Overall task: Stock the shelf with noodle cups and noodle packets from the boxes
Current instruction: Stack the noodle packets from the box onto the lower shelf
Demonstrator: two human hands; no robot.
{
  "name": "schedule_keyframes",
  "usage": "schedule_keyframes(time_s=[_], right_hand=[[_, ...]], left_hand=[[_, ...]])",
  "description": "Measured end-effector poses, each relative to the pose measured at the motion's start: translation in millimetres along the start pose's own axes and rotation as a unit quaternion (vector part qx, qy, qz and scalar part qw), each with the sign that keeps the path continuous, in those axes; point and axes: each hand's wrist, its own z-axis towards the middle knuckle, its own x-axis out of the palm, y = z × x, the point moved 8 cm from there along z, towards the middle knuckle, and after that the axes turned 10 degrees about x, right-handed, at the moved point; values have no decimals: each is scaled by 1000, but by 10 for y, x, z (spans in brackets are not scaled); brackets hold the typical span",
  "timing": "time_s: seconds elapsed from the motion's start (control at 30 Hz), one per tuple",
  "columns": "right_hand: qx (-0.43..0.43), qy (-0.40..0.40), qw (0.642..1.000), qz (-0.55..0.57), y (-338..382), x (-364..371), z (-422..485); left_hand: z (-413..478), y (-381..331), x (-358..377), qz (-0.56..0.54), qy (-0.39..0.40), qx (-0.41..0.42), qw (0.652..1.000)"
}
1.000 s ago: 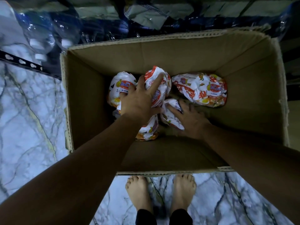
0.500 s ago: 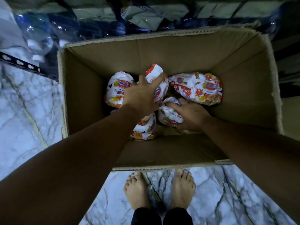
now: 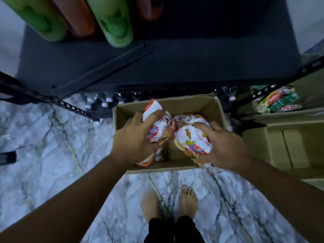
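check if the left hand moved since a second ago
Yes. The left hand has lifted from the cardboard box floor to above its rim, gripping noodle packets.

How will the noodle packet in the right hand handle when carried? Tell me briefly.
Probably light: the right hand holds the noodle packet with spread fingers alone. Its glossy wrapper looks crinkled, so it likely dents easily and may slip in a loose grip. The contents are probably brittle; hard squeezing could crack them.

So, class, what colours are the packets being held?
The packets are white with orange-red print; head view.
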Motion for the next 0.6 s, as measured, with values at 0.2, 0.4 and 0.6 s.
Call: schedule_keyframes(time_s=[0.2, 0.4, 0.6], right_hand=[[-26, -45, 999, 4, 411, -1283, -1156], [-52, -76, 995, -36, 868, -2294, -1965], [-95, -122, 985, -71, 1299, -3195, -2497]], left_hand=[[-771, -581, -1504, 0, -31, 22, 999], [-1294, -1074, -2718, 80, -61, 79, 992], [-1513, -1460, -3747, 147, -85, 115, 979]])
